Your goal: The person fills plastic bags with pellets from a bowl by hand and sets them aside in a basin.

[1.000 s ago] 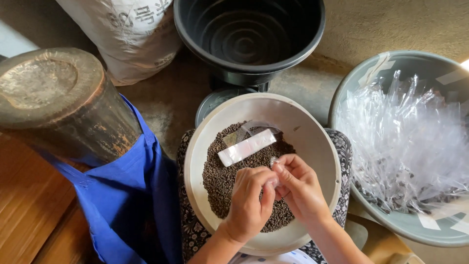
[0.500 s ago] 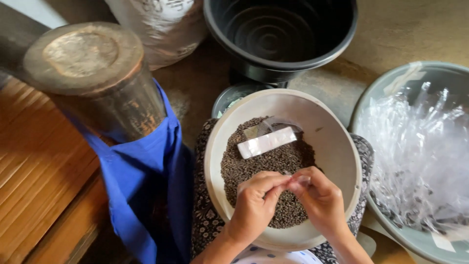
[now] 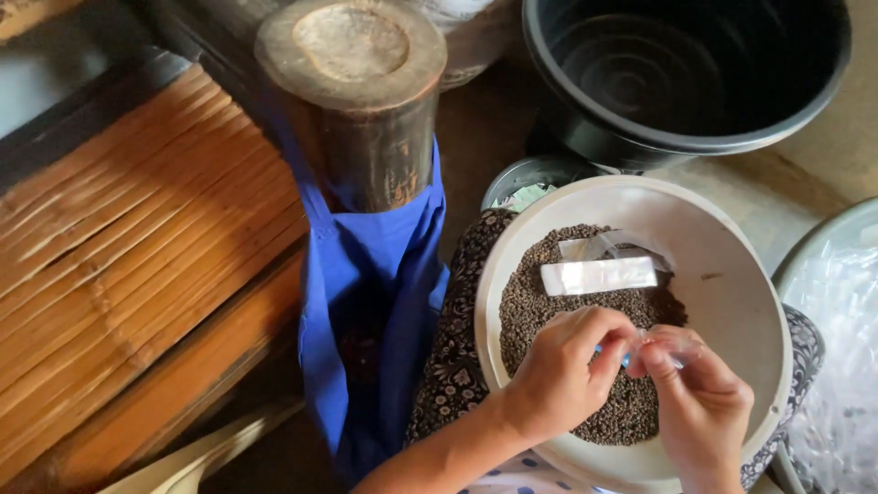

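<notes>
Both hands meet over the cream bowl (image 3: 732, 274) of dark seeds (image 3: 549, 320): the left hand (image 3: 558, 380) and the right hand (image 3: 700, 412) pinch their fingers together on a small clear packet (image 3: 654, 343). A filled white packet (image 3: 599, 275) lies on the seeds just beyond them.
</notes>
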